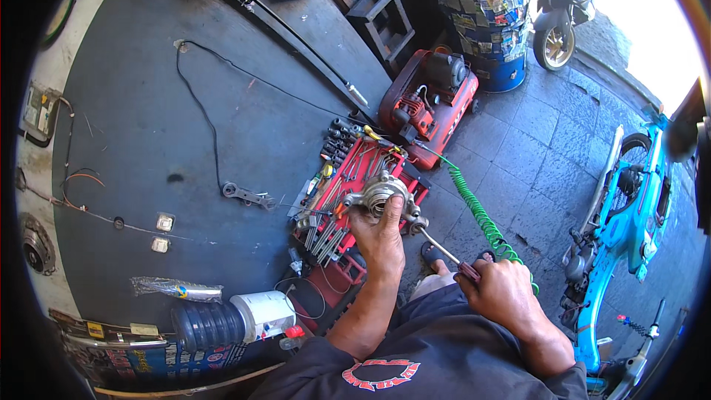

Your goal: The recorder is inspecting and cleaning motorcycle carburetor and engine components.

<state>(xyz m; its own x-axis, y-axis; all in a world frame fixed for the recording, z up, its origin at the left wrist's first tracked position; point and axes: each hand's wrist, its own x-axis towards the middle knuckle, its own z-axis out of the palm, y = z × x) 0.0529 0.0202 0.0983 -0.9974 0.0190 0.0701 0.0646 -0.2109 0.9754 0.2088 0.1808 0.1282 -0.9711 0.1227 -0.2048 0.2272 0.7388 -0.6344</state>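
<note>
My left hand [381,241] is closed around a grey cast-metal engine part [384,191] with a round opening, its thumb lying over the rim. In my right hand [507,292] is a screwdriver [442,246], gripped by its dark red handle. The shaft slants up and left, and its tip meets the lower right edge of the metal part; the exact contact is too small to tell. Behind and below the part sits a red tool tray [363,170] with several wrenches, sockets and other hand tools in it.
Beyond the tray stands a red air compressor [433,100], with a green coiled hose [478,204] running down past my right hand. A turquoise motorcycle frame [629,215] is at the right. Far off are a blue drum [503,67] and a parked scooter [559,22]. A white bucket [263,315] stands lower left.
</note>
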